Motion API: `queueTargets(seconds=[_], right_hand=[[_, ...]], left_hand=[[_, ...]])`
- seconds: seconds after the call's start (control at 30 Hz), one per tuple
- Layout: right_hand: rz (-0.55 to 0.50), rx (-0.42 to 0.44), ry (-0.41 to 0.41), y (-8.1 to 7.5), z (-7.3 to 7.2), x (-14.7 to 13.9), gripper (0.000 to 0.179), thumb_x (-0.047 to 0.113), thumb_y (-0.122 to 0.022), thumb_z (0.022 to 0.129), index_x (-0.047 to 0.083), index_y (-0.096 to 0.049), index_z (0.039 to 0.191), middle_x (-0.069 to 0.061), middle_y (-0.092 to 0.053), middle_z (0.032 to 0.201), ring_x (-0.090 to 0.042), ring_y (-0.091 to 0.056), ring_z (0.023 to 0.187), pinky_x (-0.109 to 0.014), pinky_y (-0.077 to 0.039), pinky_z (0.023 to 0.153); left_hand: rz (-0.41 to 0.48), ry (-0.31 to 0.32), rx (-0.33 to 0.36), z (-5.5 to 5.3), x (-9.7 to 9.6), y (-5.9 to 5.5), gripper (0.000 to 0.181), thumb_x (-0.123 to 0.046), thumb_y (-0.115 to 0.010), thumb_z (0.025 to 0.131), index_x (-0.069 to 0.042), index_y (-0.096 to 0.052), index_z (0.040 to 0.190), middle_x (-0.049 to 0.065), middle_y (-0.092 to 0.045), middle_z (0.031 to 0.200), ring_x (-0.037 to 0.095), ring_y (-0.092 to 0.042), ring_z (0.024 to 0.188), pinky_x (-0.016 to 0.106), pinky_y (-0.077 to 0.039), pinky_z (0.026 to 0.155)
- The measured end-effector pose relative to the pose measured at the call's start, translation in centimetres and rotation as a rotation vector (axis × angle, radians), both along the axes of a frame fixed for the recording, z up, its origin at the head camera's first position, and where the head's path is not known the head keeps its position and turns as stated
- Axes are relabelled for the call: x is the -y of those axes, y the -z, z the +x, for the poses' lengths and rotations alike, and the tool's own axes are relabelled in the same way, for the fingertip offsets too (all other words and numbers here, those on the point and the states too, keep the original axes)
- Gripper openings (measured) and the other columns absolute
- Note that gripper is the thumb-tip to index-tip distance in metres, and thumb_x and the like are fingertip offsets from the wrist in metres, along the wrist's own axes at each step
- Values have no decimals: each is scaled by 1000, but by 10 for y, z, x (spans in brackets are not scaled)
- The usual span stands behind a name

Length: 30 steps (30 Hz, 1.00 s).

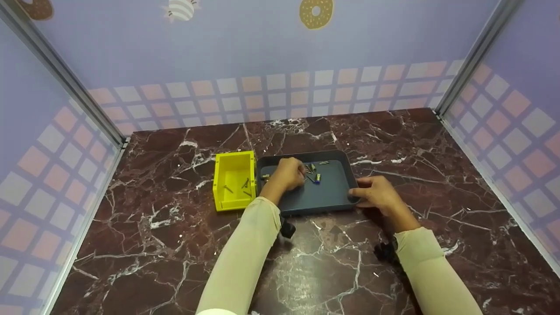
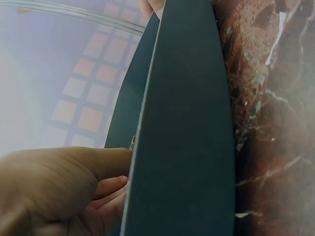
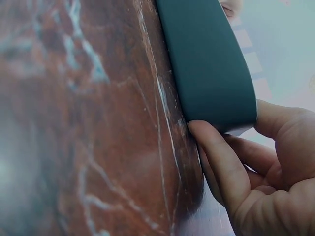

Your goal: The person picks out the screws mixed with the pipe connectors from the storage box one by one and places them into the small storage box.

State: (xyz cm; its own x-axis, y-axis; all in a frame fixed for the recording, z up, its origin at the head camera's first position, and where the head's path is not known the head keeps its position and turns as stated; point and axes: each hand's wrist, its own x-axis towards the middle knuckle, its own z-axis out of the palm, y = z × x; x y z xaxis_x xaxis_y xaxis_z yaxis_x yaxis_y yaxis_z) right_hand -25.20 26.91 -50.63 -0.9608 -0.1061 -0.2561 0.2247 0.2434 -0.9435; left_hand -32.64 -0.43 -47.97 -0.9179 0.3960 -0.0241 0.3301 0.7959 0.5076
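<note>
Yellow bin (image 1: pixel 236 204) holding screws (image 1: pixel 246 183), grey tray (image 1: pixel 321 195) beside it on the surface (image 1: pixel 175 245), left hand (image 1: pixel 286 175) inside, fingers curled, cannot tell if gripping anything, small metal pieces (image 1: pixel 318 179) alongside in the tray, right hand (image 1: pixel 378 193) clamped on its right end

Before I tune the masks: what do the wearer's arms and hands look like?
Left sleeve and right sleeve: long, plain, pale cream, ending near the wrists. Left hand and right hand: no gloves. Left wrist device and right wrist device: small, black, detail unclear. No cables or markings visible.
</note>
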Motion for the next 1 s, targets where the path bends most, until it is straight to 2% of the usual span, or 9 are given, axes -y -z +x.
queueTargets(seconds=[0.2, 0.33, 0.43, 0.57, 0.8, 0.9, 1.0], right_hand=[[4, -7, 4, -1, 3, 1, 55, 5, -73, 91, -13, -53, 139, -25, -71, 113, -23, -75, 88, -38, -62, 74], [18, -21, 0, -3, 2, 2, 55, 5, -73, 91, -13, -53, 139, -26, -70, 115, -24, -75, 89, -38, -62, 74], [15, -22, 4, -4, 2, 2, 55, 5, -74, 90, -13, -54, 139, -24, -70, 113, -23, -75, 87, -39, -62, 74], [5, -9, 6, -3, 2, 3, 55, 4, -74, 90, -13, -54, 139, -21, -71, 111, -21, -74, 86, -38, -62, 73], [22, -7, 4, -3, 2, 2, 56, 7, -73, 92, -11, -53, 141, -19, -71, 112, -22, -75, 88, -38, -62, 73], [35, -9, 1, -3, 2, 2, 57, 8, -73, 92, -11, -52, 141, -18, -71, 113, -21, -75, 88, -38, -62, 74], [28, -5, 4, -3, 2, 1, 58, 9, -73, 92, -11, -51, 142, -17, -71, 113, -19, -75, 84, -38, -62, 74]], left_hand=[[28, -67, 5, 4, 1, 3, 10, -2, -73, 78, -7, -77, 86, 1, -69, 83, 17, -53, 78, 26, -43, 64], [91, -120, 26, 8, 3, 0, 10, -4, -76, 76, -8, -77, 85, 2, -72, 82, 18, -60, 76, 27, -48, 63], [143, -158, 27, 13, 5, -5, 11, -6, -77, 74, -9, -78, 85, 4, -76, 83, 20, -65, 77, 31, -54, 68], [171, -199, 23, 17, 9, -13, 10, -10, -79, 74, -9, -79, 83, 3, -76, 84, 20, -63, 81, 33, -55, 74], [188, -208, -14, 24, 22, -27, 12, -10, -75, 74, -10, -80, 86, 1, -75, 79, 14, -60, 72, 27, -48, 66], [195, -229, -26, 26, 32, -35, 15, -11, -75, 73, -10, -80, 87, 0, -75, 77, 11, -59, 68, 24, -46, 63], [240, -259, -10, 29, 46, -44, 17, -11, -75, 72, -9, -79, 88, 2, -75, 77, 11, -58, 66, 24, -45, 61]])
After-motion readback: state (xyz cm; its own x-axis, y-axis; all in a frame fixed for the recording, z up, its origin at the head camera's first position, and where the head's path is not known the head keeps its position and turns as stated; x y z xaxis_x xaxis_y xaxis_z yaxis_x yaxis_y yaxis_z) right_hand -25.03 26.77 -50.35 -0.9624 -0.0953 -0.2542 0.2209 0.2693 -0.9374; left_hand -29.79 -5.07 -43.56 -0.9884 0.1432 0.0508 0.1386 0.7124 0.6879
